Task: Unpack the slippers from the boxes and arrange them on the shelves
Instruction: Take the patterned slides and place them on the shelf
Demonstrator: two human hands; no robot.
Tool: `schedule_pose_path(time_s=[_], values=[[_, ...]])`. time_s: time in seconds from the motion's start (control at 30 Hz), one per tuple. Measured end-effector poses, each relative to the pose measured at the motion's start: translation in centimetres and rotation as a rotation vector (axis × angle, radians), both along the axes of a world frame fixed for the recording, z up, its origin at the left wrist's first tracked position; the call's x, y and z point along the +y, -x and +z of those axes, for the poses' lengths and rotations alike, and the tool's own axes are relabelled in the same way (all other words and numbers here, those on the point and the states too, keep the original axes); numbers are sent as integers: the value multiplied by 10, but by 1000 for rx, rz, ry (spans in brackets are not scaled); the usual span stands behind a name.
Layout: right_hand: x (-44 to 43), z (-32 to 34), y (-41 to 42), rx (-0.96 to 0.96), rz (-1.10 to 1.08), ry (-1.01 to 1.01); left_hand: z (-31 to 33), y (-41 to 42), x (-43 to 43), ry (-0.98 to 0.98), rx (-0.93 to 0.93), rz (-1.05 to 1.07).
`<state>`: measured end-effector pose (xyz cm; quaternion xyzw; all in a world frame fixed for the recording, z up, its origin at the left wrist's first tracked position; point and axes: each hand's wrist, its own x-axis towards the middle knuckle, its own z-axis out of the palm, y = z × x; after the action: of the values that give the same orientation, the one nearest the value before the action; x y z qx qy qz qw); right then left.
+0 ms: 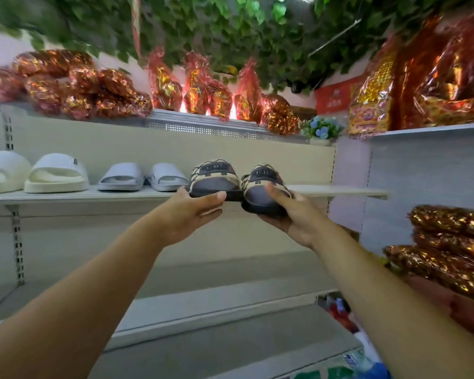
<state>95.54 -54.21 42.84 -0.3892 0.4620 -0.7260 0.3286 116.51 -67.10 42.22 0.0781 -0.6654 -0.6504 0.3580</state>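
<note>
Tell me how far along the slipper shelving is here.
Done: a white pair and a grey pair stand on the shelf. In hand: the patterned pair, one slipper in the left hand, one in the right hand, heels at the shelf's edge. Left: setting it down beside the grey pair; no boxes in view, so the remainder is unknown.
</note>
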Motion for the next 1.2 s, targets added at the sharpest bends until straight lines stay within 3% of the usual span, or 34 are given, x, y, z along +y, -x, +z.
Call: schedule_pose_path(time_s=[0.27,0.47,0.53,0.83,1.2], values=[[-8,14,59,254,292,11,9,31,7,206,-207,506],[-40,15,88,422,119,6,10,52,-5,245,-219,716],[-51,18,98,562,-1,-22,11,60,-10,273,-258,800],[-78,22,121,1004,-284,-94,11,71,-25,635,-784,1108],[-108,20,153,1143,-342,-134,3,80,-47,667,-853,1319]])
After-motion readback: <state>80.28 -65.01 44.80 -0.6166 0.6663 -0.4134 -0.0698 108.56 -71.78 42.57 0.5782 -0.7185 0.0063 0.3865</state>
